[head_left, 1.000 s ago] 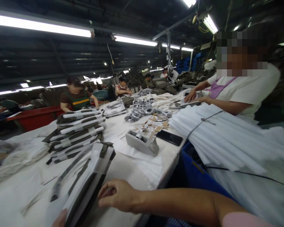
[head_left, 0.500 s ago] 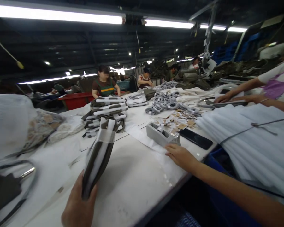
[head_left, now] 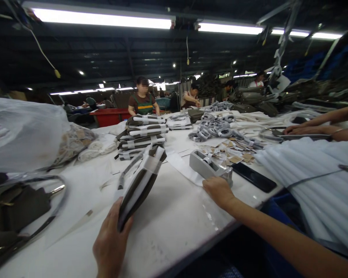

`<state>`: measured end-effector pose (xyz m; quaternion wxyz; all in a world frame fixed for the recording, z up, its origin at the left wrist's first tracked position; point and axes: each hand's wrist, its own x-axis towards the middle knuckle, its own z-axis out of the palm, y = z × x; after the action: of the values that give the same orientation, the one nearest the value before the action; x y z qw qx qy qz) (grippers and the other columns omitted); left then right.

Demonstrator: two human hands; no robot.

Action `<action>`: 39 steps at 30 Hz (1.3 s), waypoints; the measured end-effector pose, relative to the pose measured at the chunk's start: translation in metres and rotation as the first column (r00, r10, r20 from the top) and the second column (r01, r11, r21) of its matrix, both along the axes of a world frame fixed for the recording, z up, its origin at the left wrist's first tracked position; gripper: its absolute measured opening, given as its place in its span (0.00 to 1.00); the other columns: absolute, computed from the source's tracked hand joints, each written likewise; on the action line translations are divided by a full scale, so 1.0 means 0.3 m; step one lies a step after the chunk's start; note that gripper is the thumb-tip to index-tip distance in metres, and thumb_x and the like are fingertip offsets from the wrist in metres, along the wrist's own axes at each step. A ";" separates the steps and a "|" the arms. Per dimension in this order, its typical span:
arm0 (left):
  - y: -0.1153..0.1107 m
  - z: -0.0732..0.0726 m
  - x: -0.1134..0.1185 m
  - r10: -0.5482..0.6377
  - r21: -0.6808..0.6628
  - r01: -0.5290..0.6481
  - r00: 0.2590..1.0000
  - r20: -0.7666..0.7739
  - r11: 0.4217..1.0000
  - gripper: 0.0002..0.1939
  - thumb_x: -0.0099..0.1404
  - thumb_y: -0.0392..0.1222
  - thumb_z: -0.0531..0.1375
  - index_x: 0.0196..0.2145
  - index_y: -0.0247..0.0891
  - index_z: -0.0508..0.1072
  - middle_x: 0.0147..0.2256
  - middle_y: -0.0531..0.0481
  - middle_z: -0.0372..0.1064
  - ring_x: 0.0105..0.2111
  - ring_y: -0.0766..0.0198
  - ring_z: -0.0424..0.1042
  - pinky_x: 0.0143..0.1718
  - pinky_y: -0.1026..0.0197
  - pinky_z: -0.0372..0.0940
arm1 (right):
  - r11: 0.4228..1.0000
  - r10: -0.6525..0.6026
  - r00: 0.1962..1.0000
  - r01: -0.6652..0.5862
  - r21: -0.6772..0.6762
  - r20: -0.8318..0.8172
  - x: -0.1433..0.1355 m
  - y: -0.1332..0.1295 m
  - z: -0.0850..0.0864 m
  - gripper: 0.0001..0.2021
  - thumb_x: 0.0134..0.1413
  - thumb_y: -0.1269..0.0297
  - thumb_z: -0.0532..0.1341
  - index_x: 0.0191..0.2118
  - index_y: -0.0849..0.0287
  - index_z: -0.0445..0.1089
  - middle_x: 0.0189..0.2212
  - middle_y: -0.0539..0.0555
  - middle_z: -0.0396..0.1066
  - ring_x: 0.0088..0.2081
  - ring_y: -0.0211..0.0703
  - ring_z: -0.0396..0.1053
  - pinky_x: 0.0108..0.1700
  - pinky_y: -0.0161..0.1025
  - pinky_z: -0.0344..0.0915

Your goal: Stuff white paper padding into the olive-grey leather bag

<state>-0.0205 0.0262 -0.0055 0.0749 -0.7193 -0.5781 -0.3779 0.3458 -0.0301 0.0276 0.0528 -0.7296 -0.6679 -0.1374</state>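
My left hand (head_left: 112, 235) grips the lower end of a folded dark olive bag (head_left: 143, 181), held tilted above the table. A white strip runs along the bag and a pale band wraps its upper end. My right hand (head_left: 219, 193) is at the near end of a grey tape dispenser (head_left: 204, 165), its fingers curled together. Whatever they pinch is hidden. A strip of white paper (head_left: 185, 170) lies left of the dispenser, and a black phone (head_left: 253, 177) to its right. Behind the held bag stands a stack of similar folded bags (head_left: 145, 133).
Grey coiled straps (head_left: 214, 125) and scattered brown tags (head_left: 230, 150) lie beyond the dispenser. White foam sheets (head_left: 316, 185) tied with cord are at right, near a co-worker's hands (head_left: 301, 127). An olive bag (head_left: 23, 208) lies at left. Another person (head_left: 143, 98) stands across the table (head_left: 174, 227).
The view has swung left, so things sit further right. The fingers of my right hand, stretched out before, are now curled in at the dispenser's end. My left hand still holds the bag.
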 end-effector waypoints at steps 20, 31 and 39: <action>-0.009 0.003 0.004 -0.081 0.085 0.083 0.996 -0.022 0.993 0.29 0.68 0.41 0.60 0.65 0.45 0.59 0.58 0.49 0.68 0.54 0.55 0.72 0.47 0.59 0.71 | 0.948 0.162 0.919 -0.246 -0.201 -0.360 -0.230 -0.059 0.038 0.19 0.50 0.50 0.70 0.44 0.55 0.72 0.36 0.52 0.78 0.37 0.48 0.75 0.34 0.38 0.62; -0.012 0.012 -0.001 -0.096 0.106 0.095 0.995 0.006 0.990 0.29 0.68 0.40 0.59 0.64 0.44 0.59 0.59 0.48 0.68 0.55 0.55 0.71 0.50 0.59 0.70 | 0.956 0.265 0.856 -0.292 0.007 -0.444 -0.198 0.060 -0.063 0.29 0.65 0.52 0.55 0.63 0.67 0.61 0.63 0.68 0.60 0.65 0.57 0.57 0.65 0.54 0.56; 0.008 0.026 -0.007 -0.054 0.169 0.037 0.994 0.097 0.985 0.28 0.68 0.43 0.60 0.64 0.43 0.61 0.58 0.46 0.69 0.55 0.54 0.71 0.52 0.58 0.68 | 0.809 0.436 0.761 -0.566 -0.162 -0.480 -0.432 0.105 -0.133 0.44 0.58 0.36 0.55 0.70 0.63 0.49 0.70 0.69 0.40 0.71 0.64 0.37 0.69 0.61 0.39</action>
<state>-0.0226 0.0287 0.0022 0.0970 -0.7035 -0.5307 -0.4626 0.2163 0.0014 -0.0122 0.1204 -0.5326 -0.8252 0.1445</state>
